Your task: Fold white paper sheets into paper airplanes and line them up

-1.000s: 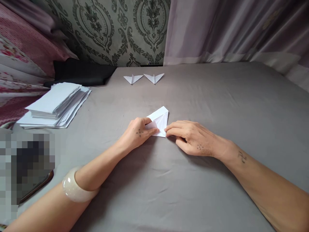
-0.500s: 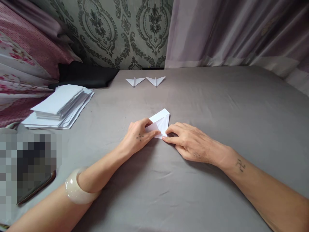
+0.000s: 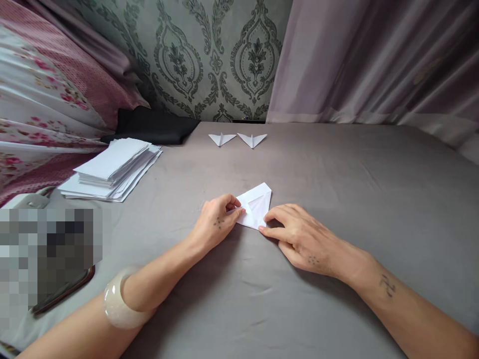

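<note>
Folded white paper (image 3: 258,208) flat on grey sheet (image 3: 337,174); left hand (image 3: 217,224) fingers curled, pinching its left edge, right hand (image 3: 299,237) fingertips pressing near corner, probably flat.

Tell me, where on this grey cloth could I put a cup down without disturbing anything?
The wide grey sheet right of the right hand is bare up to the curtain. Also bare between the folded paper and the two paper planes. Left is crowded: the paper stack.
</note>
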Demonstrator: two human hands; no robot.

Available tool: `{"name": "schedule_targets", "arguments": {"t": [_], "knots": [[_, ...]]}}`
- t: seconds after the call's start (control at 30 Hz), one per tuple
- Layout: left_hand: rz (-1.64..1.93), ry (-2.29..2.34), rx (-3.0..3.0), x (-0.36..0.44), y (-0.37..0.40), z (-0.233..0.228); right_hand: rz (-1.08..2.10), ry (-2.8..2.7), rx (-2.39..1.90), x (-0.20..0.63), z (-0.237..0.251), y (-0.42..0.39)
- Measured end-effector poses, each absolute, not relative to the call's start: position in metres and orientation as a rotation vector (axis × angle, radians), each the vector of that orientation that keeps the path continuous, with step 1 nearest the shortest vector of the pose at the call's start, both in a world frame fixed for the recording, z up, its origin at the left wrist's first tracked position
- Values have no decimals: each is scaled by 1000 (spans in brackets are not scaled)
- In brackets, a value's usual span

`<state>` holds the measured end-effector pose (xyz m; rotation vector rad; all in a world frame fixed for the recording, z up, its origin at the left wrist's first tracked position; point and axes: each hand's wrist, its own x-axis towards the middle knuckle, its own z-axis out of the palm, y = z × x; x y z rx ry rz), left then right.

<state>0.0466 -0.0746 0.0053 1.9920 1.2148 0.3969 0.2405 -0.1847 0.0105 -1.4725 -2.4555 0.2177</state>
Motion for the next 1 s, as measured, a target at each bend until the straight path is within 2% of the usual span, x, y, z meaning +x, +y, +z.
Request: {"name": "schedule_targets", "arguments": {"t": [0.37, 0.77, 1.0], "knots": [[395, 1205, 2037, 46, -74, 4, 330, -2414, -1376, 246, 8, -181], [393, 954, 2590, 42, -74, -10, 362, -2377, -1407, 246, 7, -179], [376, 973, 2499, 45, -70, -11, 388, -2389, -1405, 243, 9, -179]]}}
